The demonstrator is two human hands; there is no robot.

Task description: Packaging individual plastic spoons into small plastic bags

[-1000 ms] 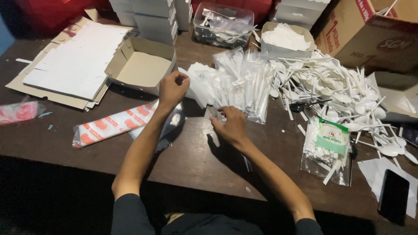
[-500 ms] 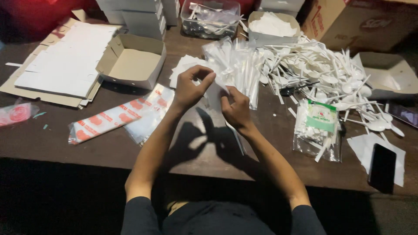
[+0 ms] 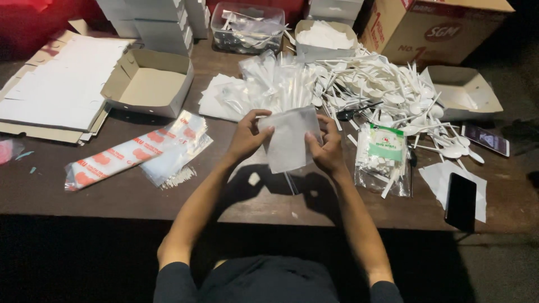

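Above the near edge of the dark brown wooden tabletop point(image 3: 112, 196), I see both bare hands holding up one thin white translucent square sheet point(image 3: 289, 137), a napkin or paper-like wrapper (which of the two I cannot tell). My left hand point(image 3: 247, 134) has its grip closed on the sheet's left edge, thumb in front; my right hand point(image 3: 325, 148) pinches the right edge the same way. The sheet hangs clear of the tabletop, just in front of a heap of clear plastic sleeves point(image 3: 281, 84).

I judge the step in hand to be spreading or folding this sheet; the next move likely calls for even tension on both edges so it does not tear or crumple.

Beyond lies a pile of white plastic spoons and forks point(image 3: 382, 84). An open shallow cardboard box point(image 3: 149, 84) sits to the left, beside stacked flat white card blanks point(image 3: 53, 95). A black phone point(image 3: 461, 201) rests at the right. The surroundings are dim.
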